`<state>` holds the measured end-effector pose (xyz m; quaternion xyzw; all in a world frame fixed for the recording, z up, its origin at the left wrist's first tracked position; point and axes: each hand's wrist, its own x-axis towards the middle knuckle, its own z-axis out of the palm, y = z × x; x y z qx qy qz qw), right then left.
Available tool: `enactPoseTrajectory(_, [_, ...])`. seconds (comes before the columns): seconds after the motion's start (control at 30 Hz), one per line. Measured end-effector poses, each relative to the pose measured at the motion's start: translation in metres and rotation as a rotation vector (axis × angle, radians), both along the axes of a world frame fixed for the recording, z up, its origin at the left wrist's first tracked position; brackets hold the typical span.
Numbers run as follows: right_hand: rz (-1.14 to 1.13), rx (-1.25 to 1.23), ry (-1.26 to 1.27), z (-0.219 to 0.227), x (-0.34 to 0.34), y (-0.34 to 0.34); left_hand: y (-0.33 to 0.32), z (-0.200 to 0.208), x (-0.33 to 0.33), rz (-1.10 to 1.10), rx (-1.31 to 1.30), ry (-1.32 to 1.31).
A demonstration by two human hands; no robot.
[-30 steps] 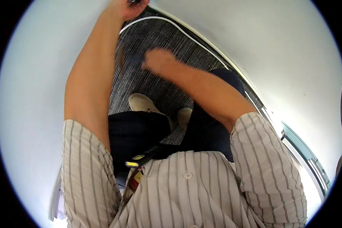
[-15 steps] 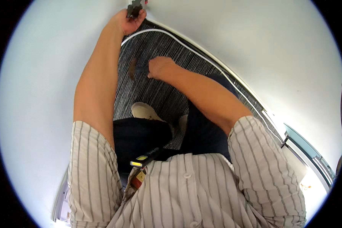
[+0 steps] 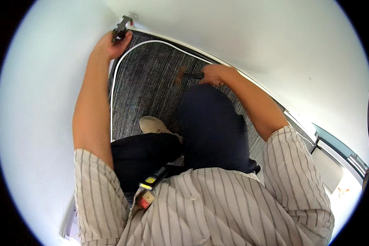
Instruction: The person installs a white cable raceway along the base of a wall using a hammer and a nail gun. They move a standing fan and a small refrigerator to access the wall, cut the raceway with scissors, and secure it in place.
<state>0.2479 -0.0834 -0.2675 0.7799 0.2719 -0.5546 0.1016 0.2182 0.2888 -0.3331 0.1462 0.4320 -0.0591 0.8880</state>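
Observation:
My left hand [image 3: 114, 46] is up at the far left, where the two white walls meet. Its fingers are closed on a dark grey angular tool [image 3: 120, 29] with a notched, hooked end, whose exact kind I cannot make out. A hammer [image 3: 192, 76] with a black handle and a brown, rusty-looking head is in my right hand [image 3: 213, 74], with the handle gripped near its end. The hammer points left over the carpet, its head slightly blurred. A white cable [image 3: 151, 41] curves across the carpet between my hands and runs on along the right wall.
White walls [image 3: 250, 37] rise on both sides of the dark striped carpet [image 3: 151, 90]. My bent knee [image 3: 211, 106] and beige shoe [image 3: 152, 124] take up the middle. A small black work light [image 3: 151, 180] hangs at my shirt. A teal-edged panel [image 3: 334, 139] stands at the right.
My right hand has moved to the right with the hammer. My left hand, still holding the grey tool, sits farther left and lower in the picture; the view has shifted, and my right knee shows more.

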Motion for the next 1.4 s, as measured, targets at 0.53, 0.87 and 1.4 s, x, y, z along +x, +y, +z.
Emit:
enactPoseTrajectory(0.53, [-0.517, -0.206, -0.213, -0.061, -0.153, -0.234, -0.131, 0.147, -0.068, -0.314, -0.136, -0.042])
enactPoseTrajectory(0.87, [-0.695, -0.343, -0.18, -0.037, -0.134, -0.204, -0.187, 0.045, -0.025, -0.249, -0.477, 0.159])
enactPoseTrajectory(1.4, [-0.89, -0.197, -0.149, -0.05, -0.149, -0.244, -0.32, -0.004, -0.052, -0.593, -0.25, 0.097])
